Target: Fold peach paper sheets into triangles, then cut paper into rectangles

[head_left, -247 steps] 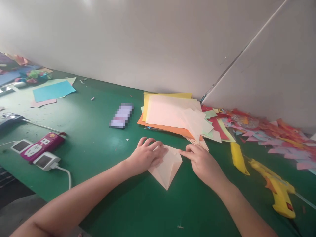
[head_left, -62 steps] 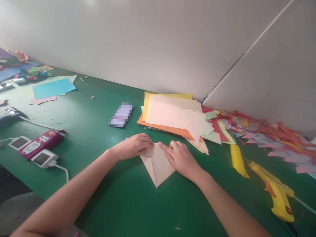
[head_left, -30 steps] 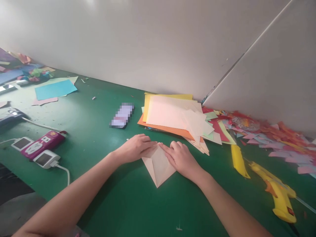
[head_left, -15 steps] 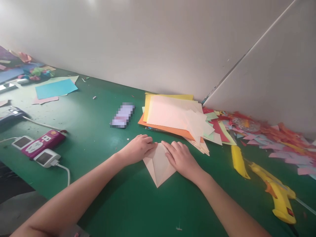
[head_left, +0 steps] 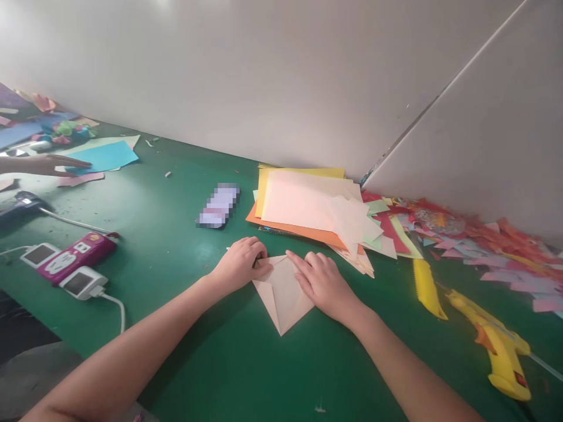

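A folded pale-peach sheet of paper [head_left: 285, 299] lies on the green table with one point towards me. A folded flap shows along its left side and a crease near its top edge. My left hand [head_left: 241, 264] curls its fingers at the upper left corner, thumb on the paper, closed on that corner. My right hand [head_left: 320, 282] rests on the right side of the paper, fingers stretched out, index fingertip at the top edge. The right corner is hidden under that hand.
Behind lies a stack of coloured paper [head_left: 303, 199]. A phone [head_left: 219, 205] is left of it. To the right are a yellow cutter [head_left: 427, 288], a glue gun [head_left: 492, 346] and paper scraps [head_left: 505, 258]. A purple power strip [head_left: 78, 257] and another person's hand [head_left: 48, 165] are at left.
The paper has turned and moved left since the oldest frame. Lately my left thumb and fingers have shifted slightly left along the top edge. Another person's hand has come in over the blue paper.
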A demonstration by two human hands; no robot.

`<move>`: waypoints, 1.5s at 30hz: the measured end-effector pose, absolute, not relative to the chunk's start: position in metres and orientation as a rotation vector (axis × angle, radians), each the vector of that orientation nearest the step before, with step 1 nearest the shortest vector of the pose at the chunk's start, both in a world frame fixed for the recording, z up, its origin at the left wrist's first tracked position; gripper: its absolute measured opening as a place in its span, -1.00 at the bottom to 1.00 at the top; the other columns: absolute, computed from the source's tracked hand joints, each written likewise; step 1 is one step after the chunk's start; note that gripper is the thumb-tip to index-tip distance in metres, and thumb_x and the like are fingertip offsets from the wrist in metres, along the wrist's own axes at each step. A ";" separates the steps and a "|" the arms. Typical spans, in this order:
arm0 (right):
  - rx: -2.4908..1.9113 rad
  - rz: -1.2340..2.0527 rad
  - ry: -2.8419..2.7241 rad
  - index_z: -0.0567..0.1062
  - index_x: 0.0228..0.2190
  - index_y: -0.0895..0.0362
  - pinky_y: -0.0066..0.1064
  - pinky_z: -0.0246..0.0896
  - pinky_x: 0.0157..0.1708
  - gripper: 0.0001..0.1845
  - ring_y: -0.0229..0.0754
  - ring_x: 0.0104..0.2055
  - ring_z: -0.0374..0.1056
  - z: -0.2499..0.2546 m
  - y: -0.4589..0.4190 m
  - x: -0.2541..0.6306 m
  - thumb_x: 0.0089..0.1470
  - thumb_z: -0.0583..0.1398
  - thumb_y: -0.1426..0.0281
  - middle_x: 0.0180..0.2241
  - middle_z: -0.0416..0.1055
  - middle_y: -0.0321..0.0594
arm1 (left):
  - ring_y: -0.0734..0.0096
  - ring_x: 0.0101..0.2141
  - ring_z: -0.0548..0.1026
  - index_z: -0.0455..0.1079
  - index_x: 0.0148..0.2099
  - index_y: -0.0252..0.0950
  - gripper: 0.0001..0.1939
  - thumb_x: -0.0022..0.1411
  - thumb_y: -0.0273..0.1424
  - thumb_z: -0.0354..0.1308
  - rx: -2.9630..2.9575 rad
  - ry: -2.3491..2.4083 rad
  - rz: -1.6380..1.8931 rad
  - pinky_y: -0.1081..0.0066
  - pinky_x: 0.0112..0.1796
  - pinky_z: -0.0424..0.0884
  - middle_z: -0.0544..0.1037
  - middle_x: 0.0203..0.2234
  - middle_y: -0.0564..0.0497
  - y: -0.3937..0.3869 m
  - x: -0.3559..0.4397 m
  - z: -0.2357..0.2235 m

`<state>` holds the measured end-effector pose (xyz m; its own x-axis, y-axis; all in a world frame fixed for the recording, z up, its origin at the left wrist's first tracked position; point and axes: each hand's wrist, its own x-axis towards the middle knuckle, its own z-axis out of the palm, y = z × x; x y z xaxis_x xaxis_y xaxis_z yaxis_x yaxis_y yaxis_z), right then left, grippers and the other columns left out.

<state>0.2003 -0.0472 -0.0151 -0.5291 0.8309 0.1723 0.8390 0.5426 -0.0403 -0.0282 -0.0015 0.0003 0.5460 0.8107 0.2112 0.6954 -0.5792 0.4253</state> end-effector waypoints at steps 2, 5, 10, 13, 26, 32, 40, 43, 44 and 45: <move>-1.419 -0.073 -2.597 0.06 0.23 0.08 -0.32 0.02 -0.33 -0.48 -0.13 -0.31 0.13 -0.016 -0.047 0.201 0.28 -0.14 0.28 -0.33 0.25 -0.15 | 0.39 -0.43 0.35 0.28 -0.40 -0.29 -0.90 0.11 -0.41 0.14 2.442 1.248 0.580 0.41 -0.41 0.28 0.38 -0.50 0.06 -0.002 -0.028 0.000; -1.405 -0.076 -2.588 0.06 0.23 0.07 -0.33 0.03 -0.34 -0.48 -0.13 -0.32 0.14 -0.015 -0.047 0.201 0.28 -0.14 0.27 -0.34 0.26 -0.15 | 0.45 -0.46 0.32 0.28 -0.39 -0.29 -0.95 0.12 -0.47 0.10 2.378 1.166 0.602 0.47 -0.46 0.25 0.36 -0.50 0.08 -0.004 -0.027 0.000; -1.421 -0.004 -2.585 0.14 0.19 0.04 -0.33 0.05 -0.32 -0.52 -0.14 -0.31 0.15 -0.013 -0.048 0.201 0.28 -0.14 0.27 -0.34 0.26 -0.17 | 0.44 -0.38 0.35 0.33 -0.33 -0.31 -0.94 0.20 -0.48 0.06 2.462 0.827 0.593 0.47 -0.37 0.31 0.40 -0.39 0.01 -0.007 -0.027 0.003; -1.439 0.020 -2.570 0.16 0.18 0.07 -0.32 0.07 -0.30 -0.52 -0.13 -0.28 0.17 -0.013 -0.048 0.201 0.28 -0.12 0.26 -0.31 0.28 -0.15 | 0.37 -0.28 0.39 0.40 -0.28 -0.32 -0.85 0.20 -0.32 0.16 2.514 0.703 0.547 0.40 -0.23 0.35 0.45 -0.27 -0.07 -0.007 -0.029 0.008; -1.462 0.114 -2.499 0.18 0.17 0.10 -0.25 0.15 -0.29 -0.52 -0.08 -0.25 0.23 -0.013 -0.048 0.200 0.26 -0.09 0.27 -0.29 0.32 -0.11 | 0.24 -0.02 0.33 0.30 0.01 -0.25 -0.74 0.37 -0.39 -0.13 2.713 0.761 0.387 0.22 -0.04 0.28 0.47 -0.06 -0.06 -0.008 -0.020 0.006; -1.465 0.380 -2.316 0.29 0.07 0.05 -0.21 0.21 -0.19 -0.59 -0.07 -0.18 0.26 -0.007 -0.049 0.203 0.23 -0.02 0.24 -0.26 0.32 -0.13 | 0.19 -0.12 0.30 0.26 -0.02 -0.28 -0.65 0.27 -0.16 0.03 2.671 1.043 0.442 0.19 -0.10 0.27 0.36 -0.10 -0.11 -0.015 -0.018 -0.002; -1.486 0.477 -2.253 0.27 0.08 0.04 -0.21 0.24 -0.21 -0.48 -0.07 -0.18 0.27 -0.004 -0.049 0.203 0.10 0.13 0.16 -0.28 0.32 -0.17 | 0.22 -0.19 0.29 0.25 -0.17 -0.28 -0.81 0.22 -0.30 0.11 2.484 1.120 0.448 0.20 -0.16 0.28 0.36 -0.21 -0.08 -0.026 -0.011 0.000; -1.479 0.479 -2.237 0.33 0.04 0.02 -0.18 0.23 -0.18 -0.46 -0.02 -0.12 0.25 -0.005 -0.049 0.203 0.04 0.18 0.12 -0.23 0.33 -0.14 | 0.27 -0.22 0.31 0.22 -0.22 -0.27 -0.85 0.17 -0.39 0.13 2.391 1.077 0.512 0.22 -0.16 0.28 0.38 -0.27 -0.03 -0.028 -0.009 -0.001; -1.472 0.504 -2.225 0.36 -0.01 0.02 -0.18 0.22 -0.17 -0.50 -0.02 -0.12 0.25 -0.005 -0.049 0.204 0.02 0.19 0.11 -0.22 0.33 -0.15 | 0.30 -0.27 0.32 0.21 -0.24 -0.26 -0.85 0.15 -0.42 0.13 2.342 1.064 0.523 0.26 -0.20 0.29 0.38 -0.31 0.00 -0.029 -0.008 -0.001; -1.465 0.548 -2.207 0.39 -0.05 0.02 -0.19 0.22 -0.18 -0.53 -0.03 -0.12 0.25 -0.004 -0.049 0.204 0.01 0.20 0.10 -0.23 0.34 -0.15 | 0.35 -0.32 0.32 0.19 -0.25 -0.26 -0.85 0.14 -0.45 0.12 2.280 1.056 0.525 0.31 -0.26 0.30 0.38 -0.37 0.04 -0.029 -0.008 -0.001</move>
